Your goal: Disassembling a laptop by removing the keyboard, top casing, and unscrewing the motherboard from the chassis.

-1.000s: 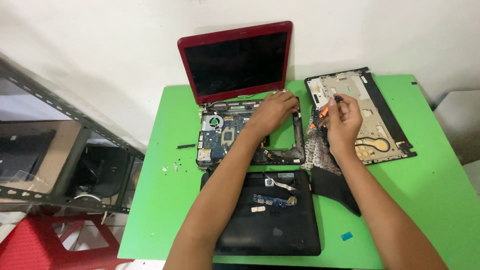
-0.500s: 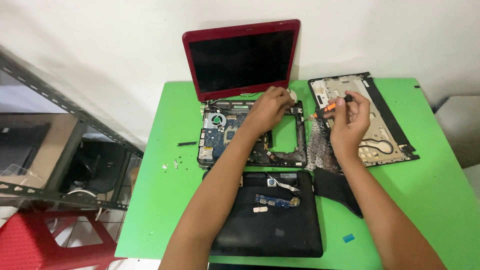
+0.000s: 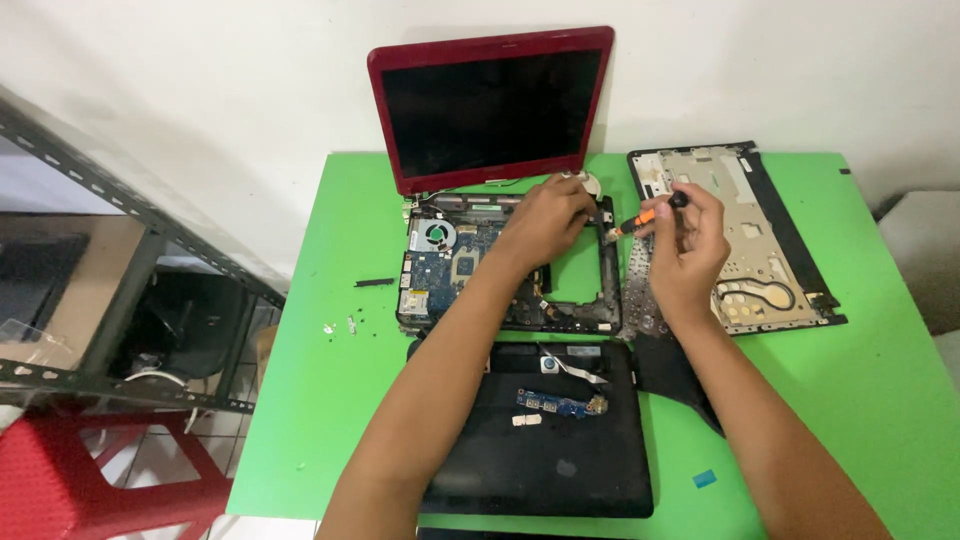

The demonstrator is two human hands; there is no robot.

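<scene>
On the green bench (image 3: 330,400), an opened red laptop (image 3: 490,110) is stood with its bared base (image 3: 480,270) facing the person. The left hand (image 3: 545,220) is laid on the base's far right part, fingers curled down onto the frame; whether anything is pinched under them cannot be told. The right hand (image 3: 690,245) is held just right of the base, its fingers clamped on an orange-and-black screwdriver (image 3: 645,215), whose tip is pointed left at the base's right edge. A detached palmrest (image 3: 740,240) is laid to the right, a black cover (image 3: 540,450) nearer, with a small blue board (image 3: 558,403) on it.
</scene>
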